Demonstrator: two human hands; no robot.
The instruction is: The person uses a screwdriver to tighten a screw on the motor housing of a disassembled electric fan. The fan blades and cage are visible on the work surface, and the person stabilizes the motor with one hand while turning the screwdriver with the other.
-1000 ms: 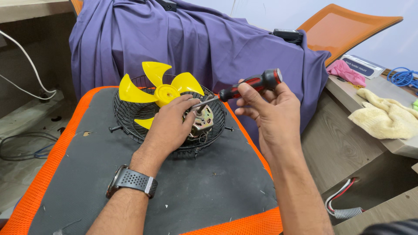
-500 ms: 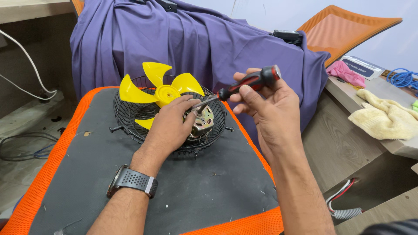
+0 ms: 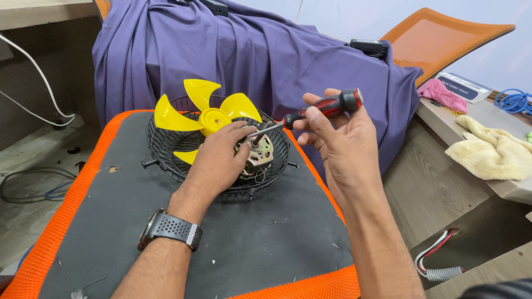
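A black wire fan guard (image 3: 166, 149) lies on a grey seat cushion with an orange rim (image 3: 77, 182). A yellow fan blade (image 3: 205, 116) rests tilted on the guard's far side. A small metal motor (image 3: 260, 158) sits inside the guard. My left hand (image 3: 219, 158), a dark watch on its wrist, lies over the guard and holds the motor. My right hand (image 3: 338, 138) grips a red and black screwdriver (image 3: 327, 108), whose metal tip points left and down at the motor beside my left fingers.
A purple cloth (image 3: 260, 55) drapes over the chair back behind the guard. An orange chair back (image 3: 443, 39) stands at the upper right. On the wooden bench at the right lie a cream towel (image 3: 493, 155), a pink cloth (image 3: 443, 95) and a blue cable (image 3: 515, 102). Cables lie on the floor at left.
My right hand has turned the screwdriver slightly, fingers shifting on the handle. My left hand and the motor have stayed in place.
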